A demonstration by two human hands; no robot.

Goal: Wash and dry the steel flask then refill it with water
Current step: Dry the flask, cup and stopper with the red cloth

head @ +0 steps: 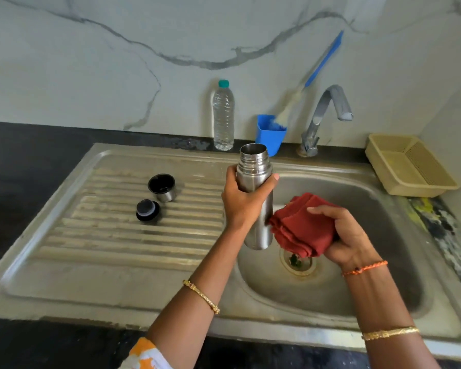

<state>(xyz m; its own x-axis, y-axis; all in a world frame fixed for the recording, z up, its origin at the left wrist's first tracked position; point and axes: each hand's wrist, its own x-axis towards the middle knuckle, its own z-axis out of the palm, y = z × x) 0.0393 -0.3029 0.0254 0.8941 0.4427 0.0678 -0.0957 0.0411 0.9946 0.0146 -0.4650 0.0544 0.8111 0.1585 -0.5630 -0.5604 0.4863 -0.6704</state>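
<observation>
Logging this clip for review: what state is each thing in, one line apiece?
Steel flask: open, upright, held over the sink.
Left hand: gripping the flask.
Right hand: pressing the red cloth against the flask.
Cup lid: off, mouth up on the drainboard.
Stopper: off, on the drainboard.
Tap: not running.
Plastic bottle: capped, upright.

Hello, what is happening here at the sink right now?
A person is drying a steel flask over the sink. The left hand grips the open flask upright near its neck, while the right hand presses a folded red cloth against its side. The cup lid and the stopper lie apart on the draining board. A plastic water bottle stands by the wall.
</observation>
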